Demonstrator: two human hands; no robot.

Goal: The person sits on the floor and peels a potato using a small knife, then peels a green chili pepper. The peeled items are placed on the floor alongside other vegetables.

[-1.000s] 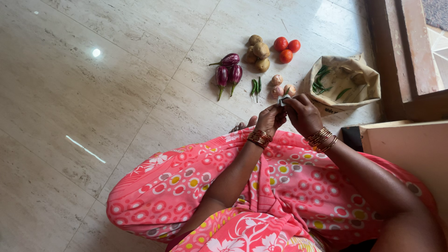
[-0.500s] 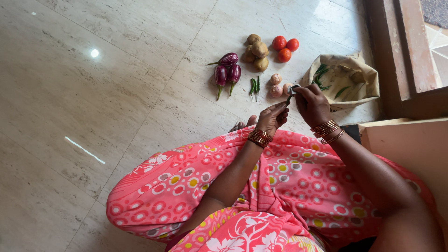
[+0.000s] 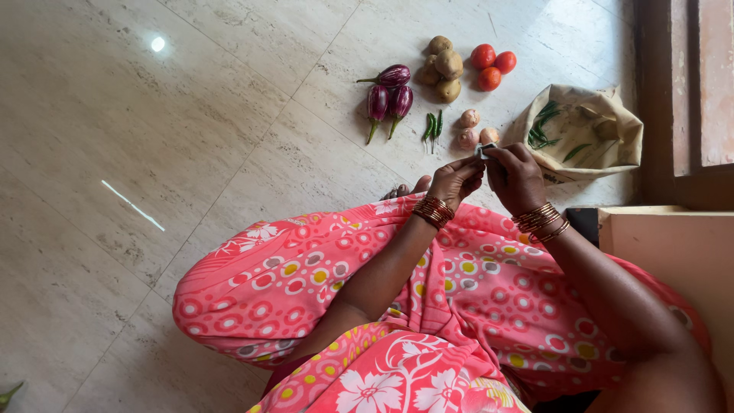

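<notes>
My left hand [image 3: 455, 182] and my right hand [image 3: 518, 176] meet just above my knees, over the pink patterned cloth of my lap [image 3: 359, 275]. Both pinch one small grey-white object [image 3: 484, 150] between their fingertips; what it is cannot be made out. Each wrist carries several gold bangles. Just beyond the fingertips lie small pinkish onions [image 3: 469, 127] on the floor.
Laid out on the marble floor are three purple aubergines [image 3: 388, 95], green chillies [image 3: 433, 126], potatoes [image 3: 442, 67] and three tomatoes [image 3: 489, 66]. A beige cloth bag [image 3: 604, 149] holding green pods lies at the right. A wooden door frame [image 3: 688, 84] and a pale box [image 3: 673, 260] stand at the right.
My hands drew apart half a second ago with a thin green strip between them, and have come together again on the small grey-white object. The view shifted slightly.
</notes>
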